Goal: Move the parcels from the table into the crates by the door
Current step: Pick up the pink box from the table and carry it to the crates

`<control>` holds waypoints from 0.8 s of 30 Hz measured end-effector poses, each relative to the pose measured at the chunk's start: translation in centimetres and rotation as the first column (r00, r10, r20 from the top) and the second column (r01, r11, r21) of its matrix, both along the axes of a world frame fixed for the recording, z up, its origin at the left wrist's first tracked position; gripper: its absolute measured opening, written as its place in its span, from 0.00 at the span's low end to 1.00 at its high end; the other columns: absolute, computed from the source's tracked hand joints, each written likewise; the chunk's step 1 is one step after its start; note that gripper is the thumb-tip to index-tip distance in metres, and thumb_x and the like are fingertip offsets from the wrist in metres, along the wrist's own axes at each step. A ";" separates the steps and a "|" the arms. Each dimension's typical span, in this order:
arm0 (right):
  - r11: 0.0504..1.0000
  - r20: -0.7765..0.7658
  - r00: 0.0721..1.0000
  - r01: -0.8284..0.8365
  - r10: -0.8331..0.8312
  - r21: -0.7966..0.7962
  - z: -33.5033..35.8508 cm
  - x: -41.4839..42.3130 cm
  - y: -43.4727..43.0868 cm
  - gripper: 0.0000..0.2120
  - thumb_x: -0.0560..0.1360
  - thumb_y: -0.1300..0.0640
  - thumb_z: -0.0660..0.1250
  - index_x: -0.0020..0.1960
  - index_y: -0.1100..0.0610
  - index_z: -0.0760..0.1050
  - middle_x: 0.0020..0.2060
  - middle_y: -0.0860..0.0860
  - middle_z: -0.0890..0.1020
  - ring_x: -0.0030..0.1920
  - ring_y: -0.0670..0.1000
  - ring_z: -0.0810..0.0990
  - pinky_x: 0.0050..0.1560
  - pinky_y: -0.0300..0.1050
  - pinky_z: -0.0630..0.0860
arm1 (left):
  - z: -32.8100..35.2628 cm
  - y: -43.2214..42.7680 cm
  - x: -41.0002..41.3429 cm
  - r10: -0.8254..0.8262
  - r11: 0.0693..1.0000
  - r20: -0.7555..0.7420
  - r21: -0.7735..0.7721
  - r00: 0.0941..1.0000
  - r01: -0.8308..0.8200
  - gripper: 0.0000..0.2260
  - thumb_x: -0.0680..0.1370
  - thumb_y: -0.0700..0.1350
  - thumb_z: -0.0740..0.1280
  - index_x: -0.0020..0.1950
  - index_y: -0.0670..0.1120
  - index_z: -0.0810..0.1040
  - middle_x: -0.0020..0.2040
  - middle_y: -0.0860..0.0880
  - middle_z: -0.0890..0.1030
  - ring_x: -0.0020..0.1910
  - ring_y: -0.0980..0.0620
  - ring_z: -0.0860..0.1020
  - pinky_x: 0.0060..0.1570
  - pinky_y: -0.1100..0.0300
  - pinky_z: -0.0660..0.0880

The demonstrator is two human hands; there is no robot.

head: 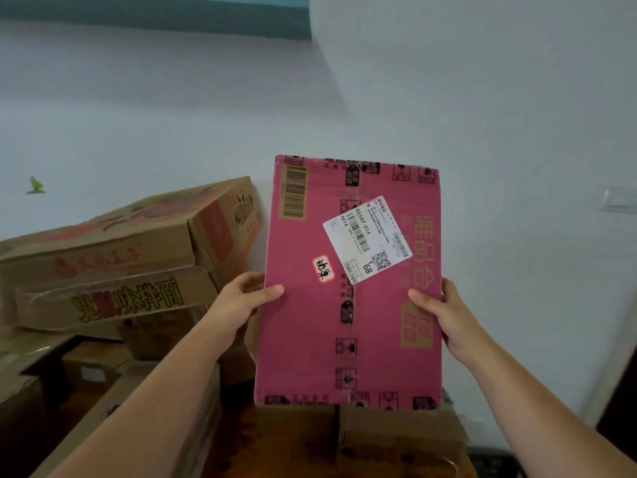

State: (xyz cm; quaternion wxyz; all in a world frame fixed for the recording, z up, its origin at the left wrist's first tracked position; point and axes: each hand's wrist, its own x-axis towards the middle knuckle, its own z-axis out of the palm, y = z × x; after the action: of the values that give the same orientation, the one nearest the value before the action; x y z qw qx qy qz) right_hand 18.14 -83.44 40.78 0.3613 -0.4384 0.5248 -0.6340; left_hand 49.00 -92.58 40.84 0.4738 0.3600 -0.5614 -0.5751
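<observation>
A flat pink cardboard parcel [310, 339] with gold print, a white shipping label and a small handwritten sticker is held up in front of me, its broad face towards the camera. My left hand [241, 301] grips its left edge, thumb on the front. My right hand [444, 315] grips the right edge the same way. The parcel hangs in the air above brown boxes. No crate is clearly in view.
Brown cardboard boxes [113, 257] are stacked at the left against the pale wall [482, 98]. More brown boxes [396, 439] lie on the wooden table [282, 446] under the parcel. Something dark with a mesh pattern [496, 462] shows at the bottom right.
</observation>
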 end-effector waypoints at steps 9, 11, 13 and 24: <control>0.993 0.076 0.995 -0.078 0.071 0.090 -2.2 0.1 2.1 0.27 0.61 0.59 0.71 0.59 0.49 0.72 0.44 0.52 0.86 0.43 0.54 0.85 0.38 0.48 0.80 | -1.9 -0.7 -0.8 -0.178 0.980 -0.006 0.090 0.984 0.178 0.26 0.71 0.44 0.72 0.67 0.58 0.72 0.51 0.50 0.84 0.47 0.49 0.83 0.49 0.50 0.79; 0.996 0.081 0.996 -0.039 0.033 0.076 -2.8 0.1 2.6 0.27 0.61 0.59 0.71 0.58 0.49 0.72 0.44 0.51 0.86 0.43 0.54 0.85 0.40 0.48 0.79 | -2.2 -0.5 -0.9 -0.156 0.985 0.001 0.074 0.988 0.156 0.30 0.70 0.43 0.73 0.70 0.57 0.68 0.51 0.51 0.83 0.43 0.52 0.84 0.38 0.58 0.79; 0.999 0.102 0.995 0.016 -0.021 0.043 -3.3 -0.1 3.4 0.26 0.60 0.59 0.72 0.57 0.48 0.72 0.43 0.51 0.86 0.42 0.54 0.85 0.40 0.49 0.78 | -2.3 0.0 -1.4 -0.131 0.987 -0.011 0.087 0.991 0.132 0.31 0.68 0.45 0.74 0.69 0.56 0.67 0.50 0.51 0.81 0.38 0.55 0.83 0.31 0.63 0.78; 0.996 0.176 0.982 0.062 -0.074 0.070 -5.2 -5.7 12.4 0.23 0.66 0.54 0.70 0.60 0.52 0.74 0.48 0.55 0.85 0.46 0.54 0.85 0.42 0.49 0.79 | -3.6 6.0 -8.2 -0.209 0.974 0.080 0.104 0.975 0.200 0.21 0.61 0.56 0.75 0.51 0.50 0.81 0.44 0.51 0.85 0.44 0.50 0.84 0.44 0.56 0.79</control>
State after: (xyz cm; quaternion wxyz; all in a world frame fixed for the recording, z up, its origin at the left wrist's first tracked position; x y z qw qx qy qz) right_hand 12.44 -71.06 35.54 0.3988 -0.3497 0.5249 -0.6656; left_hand 40.84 -86.60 37.28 0.3685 0.3481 -0.5885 -0.6299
